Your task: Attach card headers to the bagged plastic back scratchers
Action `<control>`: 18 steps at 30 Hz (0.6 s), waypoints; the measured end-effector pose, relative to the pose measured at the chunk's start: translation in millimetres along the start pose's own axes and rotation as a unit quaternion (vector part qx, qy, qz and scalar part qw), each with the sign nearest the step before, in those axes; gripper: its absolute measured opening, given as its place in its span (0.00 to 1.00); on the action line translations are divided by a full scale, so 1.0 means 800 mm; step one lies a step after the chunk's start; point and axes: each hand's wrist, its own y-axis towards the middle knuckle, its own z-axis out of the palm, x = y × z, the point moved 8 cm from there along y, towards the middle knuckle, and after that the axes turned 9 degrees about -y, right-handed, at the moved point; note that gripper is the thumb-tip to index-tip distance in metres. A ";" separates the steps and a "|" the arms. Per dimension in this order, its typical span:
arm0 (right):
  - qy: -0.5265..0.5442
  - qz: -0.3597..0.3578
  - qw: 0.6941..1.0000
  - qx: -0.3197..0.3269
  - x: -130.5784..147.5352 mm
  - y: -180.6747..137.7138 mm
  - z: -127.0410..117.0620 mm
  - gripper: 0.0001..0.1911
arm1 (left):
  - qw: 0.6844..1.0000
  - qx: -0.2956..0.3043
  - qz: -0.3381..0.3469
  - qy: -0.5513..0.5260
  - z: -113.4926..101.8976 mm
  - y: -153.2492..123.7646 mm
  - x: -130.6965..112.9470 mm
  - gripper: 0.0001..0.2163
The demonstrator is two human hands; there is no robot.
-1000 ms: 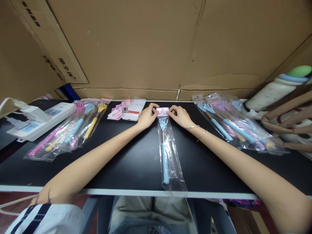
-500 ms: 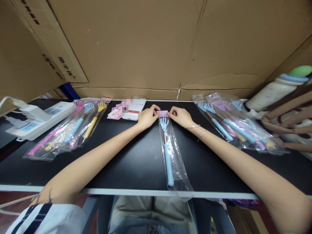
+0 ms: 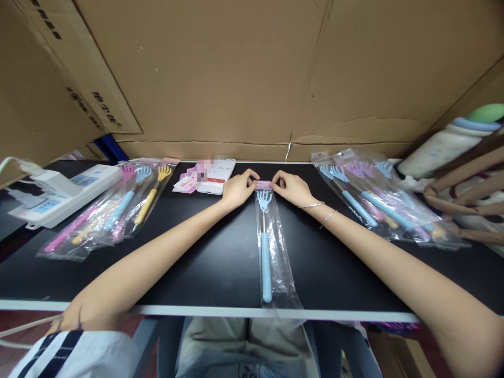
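Middle blue scratcher (image 3: 266, 262) | phone (image 3: 221, 176) beside left hand (image 3: 238, 189) | bottle (image 3: 441, 148) far right

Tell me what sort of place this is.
Probably a makeshift workstation for small goods: a cardboard wall stands behind a black tabletop, a bagged blue scratcher lies before the person, and bagged scratchers lie grouped to the left and right.

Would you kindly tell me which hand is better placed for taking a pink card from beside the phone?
Probably the left hand: it is close to the phone, with the pink cards just beyond, while the right hand is farther off, on the other side of the pink strip.
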 end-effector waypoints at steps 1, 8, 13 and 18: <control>0.005 0.001 1.000 0.000 0.000 0.000 0.000 0.09 | 1.000 0.000 0.000 -0.001 0.000 0.000 0.000 0.09; 0.027 -0.003 1.000 0.004 -0.002 0.001 0.001 0.11 | 1.000 0.002 0.002 0.001 0.000 -0.001 -0.002 0.09; 0.022 -0.008 1.000 0.000 -0.002 0.000 0.001 0.10 | 1.000 0.008 0.011 0.019 0.000 -0.002 -0.006 0.09; 0.006 -0.018 1.000 -0.004 0.001 0.000 0.001 0.10 | 1.000 0.007 0.012 0.023 0.000 -0.003 -0.007 0.10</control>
